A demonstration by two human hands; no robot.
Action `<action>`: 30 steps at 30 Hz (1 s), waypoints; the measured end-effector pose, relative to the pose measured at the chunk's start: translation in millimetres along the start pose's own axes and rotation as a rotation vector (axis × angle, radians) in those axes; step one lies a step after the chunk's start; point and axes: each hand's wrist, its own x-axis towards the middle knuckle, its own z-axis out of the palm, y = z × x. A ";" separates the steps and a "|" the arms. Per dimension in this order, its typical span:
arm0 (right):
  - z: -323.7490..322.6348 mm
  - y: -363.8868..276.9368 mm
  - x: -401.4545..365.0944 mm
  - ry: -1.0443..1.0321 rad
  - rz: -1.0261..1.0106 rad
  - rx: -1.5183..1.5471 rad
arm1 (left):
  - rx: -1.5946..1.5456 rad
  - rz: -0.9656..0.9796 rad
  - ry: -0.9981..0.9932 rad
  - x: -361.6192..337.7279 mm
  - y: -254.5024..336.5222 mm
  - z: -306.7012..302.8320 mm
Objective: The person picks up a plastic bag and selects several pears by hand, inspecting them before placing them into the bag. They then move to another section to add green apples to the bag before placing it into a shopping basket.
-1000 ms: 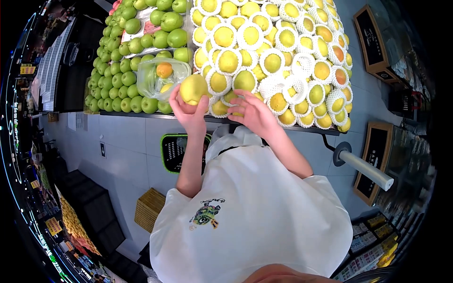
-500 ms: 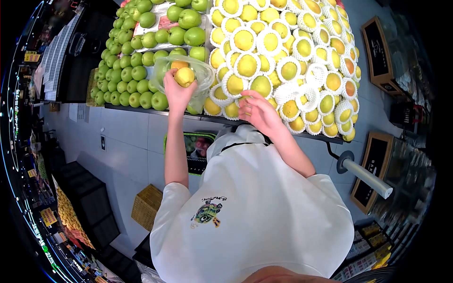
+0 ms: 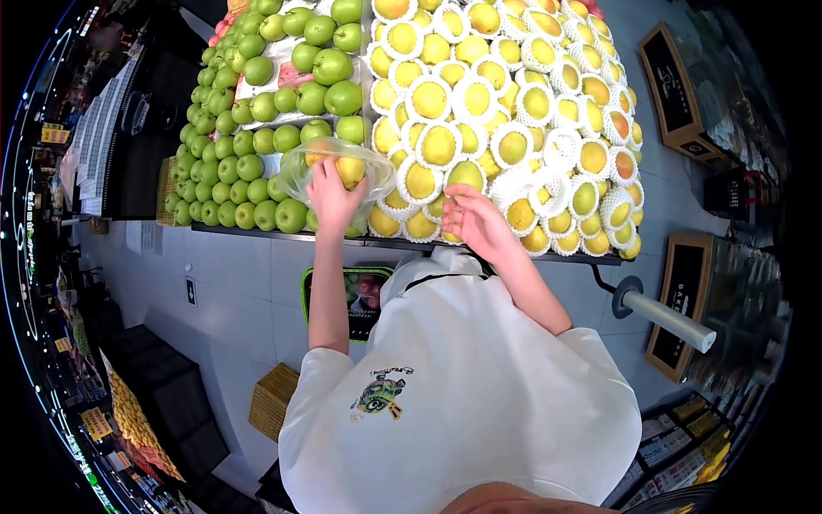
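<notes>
My left hand (image 3: pixel 336 194) is closed round a yellow fruit (image 3: pixel 350 171) at the mouth of a clear plastic bag (image 3: pixel 377 176). An orange-yellow fruit (image 3: pixel 318 152) shows in the bag just beyond my fingers. The bag lies over the front of the green apples (image 3: pixel 246 167). To the right, my right hand (image 3: pixel 473 220) has its fingers apart and holds nothing. It is at the front edge of the yellow fruits in white foam nets (image 3: pixel 438 146), just below a greenish-yellow one (image 3: pixel 467 175).
A dark shelf edge (image 3: pixel 411 243) runs along the front of the display. Below it is a green-rimmed basket (image 3: pixel 306 300). A roll on a metal arm (image 3: pixel 668 317) juts out at the right. A wicker box (image 3: pixel 274 401) stands on the floor at the lower left.
The view has shifted, so the display sits lower. My left hand has carried the yellow fruit further into the bag opening. My right hand stays open near the netted fruits.
</notes>
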 end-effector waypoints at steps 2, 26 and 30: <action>-3.6 0.4 -0.9 0.007 -0.006 0.009 | 0.027 0.023 -0.001 0.5 -1.0 3.1; -17.5 -7.0 -2.0 0.021 0.012 0.009 | 0.011 0.174 0.030 -25.8 4.2 -1.6; -20.1 -6.5 -2.8 0.011 0.014 -0.002 | 0.004 0.198 0.101 -29.4 5.1 3.8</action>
